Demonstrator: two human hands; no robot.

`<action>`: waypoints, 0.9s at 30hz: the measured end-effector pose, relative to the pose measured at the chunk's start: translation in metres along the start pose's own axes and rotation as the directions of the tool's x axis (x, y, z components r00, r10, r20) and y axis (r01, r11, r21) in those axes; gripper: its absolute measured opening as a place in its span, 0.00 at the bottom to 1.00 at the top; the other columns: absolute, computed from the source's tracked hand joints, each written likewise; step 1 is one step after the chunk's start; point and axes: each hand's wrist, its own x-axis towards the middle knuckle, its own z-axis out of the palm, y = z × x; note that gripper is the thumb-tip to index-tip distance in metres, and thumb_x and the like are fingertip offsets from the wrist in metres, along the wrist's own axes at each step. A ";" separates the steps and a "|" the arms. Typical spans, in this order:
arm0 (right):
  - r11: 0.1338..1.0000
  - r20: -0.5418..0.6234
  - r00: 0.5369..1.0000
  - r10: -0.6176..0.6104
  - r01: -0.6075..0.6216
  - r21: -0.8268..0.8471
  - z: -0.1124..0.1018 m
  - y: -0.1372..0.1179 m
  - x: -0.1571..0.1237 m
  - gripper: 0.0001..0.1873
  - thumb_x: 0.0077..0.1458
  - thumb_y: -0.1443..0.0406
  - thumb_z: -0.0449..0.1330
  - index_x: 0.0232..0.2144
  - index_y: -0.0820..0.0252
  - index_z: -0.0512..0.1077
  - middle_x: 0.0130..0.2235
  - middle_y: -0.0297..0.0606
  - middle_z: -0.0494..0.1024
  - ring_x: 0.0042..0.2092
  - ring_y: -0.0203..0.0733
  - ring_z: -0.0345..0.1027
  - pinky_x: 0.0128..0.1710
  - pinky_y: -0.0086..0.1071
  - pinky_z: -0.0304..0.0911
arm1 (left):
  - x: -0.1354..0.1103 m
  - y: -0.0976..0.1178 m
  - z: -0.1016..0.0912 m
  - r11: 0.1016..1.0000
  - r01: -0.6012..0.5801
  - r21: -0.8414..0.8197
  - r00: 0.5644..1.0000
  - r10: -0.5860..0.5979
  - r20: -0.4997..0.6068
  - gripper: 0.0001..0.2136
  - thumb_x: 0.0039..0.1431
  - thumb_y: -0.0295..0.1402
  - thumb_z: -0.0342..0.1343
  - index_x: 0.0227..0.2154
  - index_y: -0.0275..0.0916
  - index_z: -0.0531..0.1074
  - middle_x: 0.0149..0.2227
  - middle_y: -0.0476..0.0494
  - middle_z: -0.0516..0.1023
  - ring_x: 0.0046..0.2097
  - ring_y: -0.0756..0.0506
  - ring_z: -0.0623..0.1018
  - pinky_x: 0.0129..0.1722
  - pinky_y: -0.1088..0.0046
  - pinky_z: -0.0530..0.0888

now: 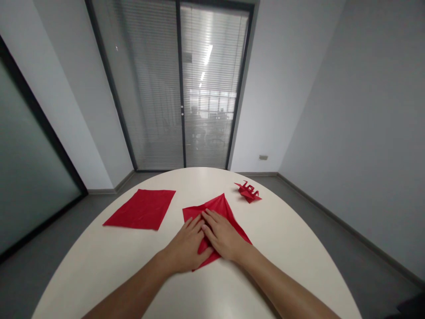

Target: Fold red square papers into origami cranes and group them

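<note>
A creased sheet of red paper (221, 204) lies on the table in front of me, its edges slightly raised in places. My left hand (187, 246) rests flat on the sheet's left part, fingers stretched out. Beside it, my right hand (223, 235) lies flat on the middle of the same sheet, its fingers extended and their tips touching or close to the left fingertips. Both palms hide much of the paper's centre.
A second red paper sheet (141, 209) lies flat to the left. At the back right sits a small cut and folded red paper piece (248, 192) with upright shapes. The round white table (282, 266) curves away towards glass doors with blinds (156, 97).
</note>
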 end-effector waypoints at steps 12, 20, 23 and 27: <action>0.988 0.096 0.984 0.150 -0.146 -0.044 -0.002 0.000 0.002 0.35 0.70 0.48 0.39 0.69 0.61 0.54 0.71 0.46 0.52 0.72 0.55 0.41 0.70 0.54 0.39 | -0.004 -0.002 -0.012 1.000 -0.030 0.003 0.991 0.029 0.127 0.33 0.62 0.52 0.53 0.66 0.42 0.62 0.72 0.37 0.51 0.72 0.33 0.49 0.69 0.47 0.52; 0.966 0.031 0.976 0.214 -0.207 -0.154 0.001 0.035 0.014 0.38 0.69 0.48 0.38 0.69 0.68 0.53 0.71 0.47 0.50 0.73 0.51 0.38 0.71 0.47 0.36 | -0.001 -0.005 -0.009 1.000 0.024 -0.010 0.995 -0.023 0.095 0.29 0.68 0.50 0.44 0.68 0.46 0.57 0.71 0.39 0.54 0.72 0.35 0.51 0.69 0.46 0.54; 0.953 0.010 0.971 0.240 -0.233 -0.195 0.002 0.043 0.015 0.38 0.69 0.48 0.39 0.69 0.70 0.52 0.71 0.48 0.49 0.73 0.53 0.38 0.71 0.47 0.36 | 0.002 -0.013 -0.004 0.989 0.138 0.050 0.989 -0.140 0.044 0.28 0.70 0.45 0.42 0.68 0.41 0.56 0.71 0.37 0.54 0.72 0.35 0.51 0.69 0.47 0.53; 0.949 -0.006 0.969 0.245 -0.241 -0.203 0.004 0.044 0.014 0.39 0.68 0.48 0.42 0.70 0.69 0.52 0.72 0.48 0.49 0.73 0.55 0.38 0.71 0.48 0.36 | 0.006 -0.022 -0.001 0.947 0.293 0.129 0.956 -0.292 -0.030 0.28 0.69 0.42 0.43 0.68 0.33 0.57 0.70 0.32 0.54 0.71 0.34 0.53 0.69 0.49 0.55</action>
